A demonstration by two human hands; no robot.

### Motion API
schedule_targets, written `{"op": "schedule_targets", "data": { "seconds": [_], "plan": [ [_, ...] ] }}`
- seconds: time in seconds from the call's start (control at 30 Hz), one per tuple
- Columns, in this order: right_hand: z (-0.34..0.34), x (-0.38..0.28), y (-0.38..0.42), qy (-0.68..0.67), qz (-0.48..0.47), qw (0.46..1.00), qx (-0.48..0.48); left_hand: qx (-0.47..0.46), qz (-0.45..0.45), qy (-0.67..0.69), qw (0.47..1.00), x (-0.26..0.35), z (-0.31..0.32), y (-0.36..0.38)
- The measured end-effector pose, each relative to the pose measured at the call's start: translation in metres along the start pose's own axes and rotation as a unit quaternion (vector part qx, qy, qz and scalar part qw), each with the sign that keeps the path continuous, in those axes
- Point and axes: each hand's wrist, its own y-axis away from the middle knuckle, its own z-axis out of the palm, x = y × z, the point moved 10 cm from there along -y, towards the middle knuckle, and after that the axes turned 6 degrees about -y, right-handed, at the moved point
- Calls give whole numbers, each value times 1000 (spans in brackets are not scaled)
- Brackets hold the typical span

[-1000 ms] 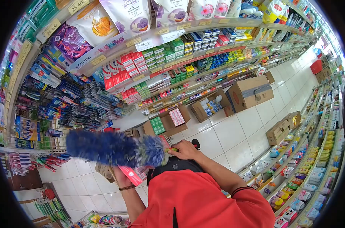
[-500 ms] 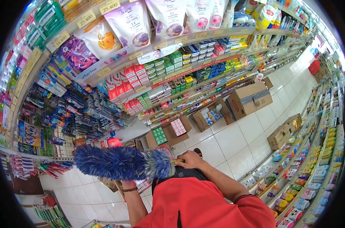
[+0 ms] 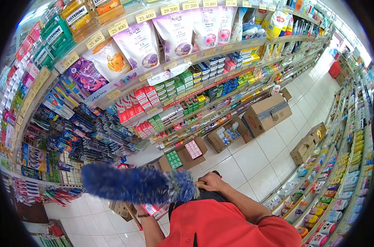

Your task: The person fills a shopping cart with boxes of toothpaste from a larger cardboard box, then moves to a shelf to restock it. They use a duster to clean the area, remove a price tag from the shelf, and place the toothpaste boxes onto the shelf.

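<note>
My right hand is closed around the green handle of a fluffy blue duster, close in front of my waist. The duster's head stretches to the left and is blurred at its far end. Below it my left hand shows only near the wrist, with a bracelet; the duster hides its fingers, and I cannot tell what they hold. A thin wooden stick with a red end runs beside that wrist. Pink-and-white packs show between the wrist and my red shirt.
Shelves of refill pouches, mouthwash bottles and toothpaste boxes rise ahead. Toothbrush packs hang at left. Open cartons and a large cardboard box stand on the tiled floor. Another stocked shelf runs along the right.
The view has shifted, showing more of the top shelf. The duster and my right hand have moved slightly right and down; more of the wooden stick shows by my left wrist.
</note>
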Motion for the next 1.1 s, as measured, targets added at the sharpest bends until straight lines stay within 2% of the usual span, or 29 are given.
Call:
{"op": "schedule_targets", "data": {
  "seconds": [0.1,0.23,0.3,0.33,0.4,0.43,0.5,0.53,0.57,0.6,0.63,0.67,0.7,0.73,0.77,0.8,0.83,0.9,0.93,0.97,1.0,1.07,1.1],
  "plan": [
    [10,-12,-7,19,-16,999,-48,-84,-102,-44,990,-10,-24,-16],
    [12,-9,-12,26,15,999,-15,-193,-238,-91,947,-46,-49,-20],
    [6,-2,-12,6,47,998,31,-250,-300,-112,914,-61,-76,-12],
    [5,-7,-14,6,47,999,27,-247,-299,-110,915,-65,-67,-4],
    [-9,-9,-13,5,114,992,59,-291,-162,-155,930,-59,-10,18],
    [-7,-7,-12,5,117,992,56,-278,-190,-109,935,-62,-1,24],
    [-15,6,-8,24,172,974,144,-244,-164,37,955,-53,16,30],
    [-13,16,-6,16,183,972,145,-145,-137,40,979,-47,9,24],
    [-10,22,-6,8,141,977,157,-172,-164,116,964,-46,4,13],
    [-7,22,-4,-16,138,983,117,-154,-144,61,976,-36,-4,4],
    [0,26,-2,-32,106,989,99,-84,-109,-6,991,-29,-40,-7],
    [1,8,-4,0,46,996,73,-22,-78,-1,997,-23,-57,-19],
    [6,3,-7,-8,34,998,58,37,-54,7,998,-16,-73,-30],
    [12,-4,-7,29,7,999,31,46,-42,9,998,-11,-92,-38],
    [17,-13,-7,68,-16,998,8,-7,-4,-67,998,-3,-93,-48],
    [18,-13,-9,80,4,997,2,-61,31,-143,987,0,-94,-52],
    [19,-15,-11,81,4,997,1,-60,31,-141,988,4,-94,-48],
    [4,-14,-12,71,43,993,85,-75,-182,-261,945,-24,-91,-27],
    [5,-18,-14,73,45,993,84,-194,-249,-137,939,-32,-59,-4],
    [-4,-15,-16,70,84,986,124,-242,-232,-88,938,-32,-34,1],
    [-13,-11,-16,65,120,977,162,-249,-202,-56,945,-29,-18,8],
    [-16,-6,-15,57,128,975,171,-252,-166,-22,953,-21,-8,10],
    [-20,0,-14,47,138,972,185,-204,-173,-13,963,-20,-19,2]
  ]
}}
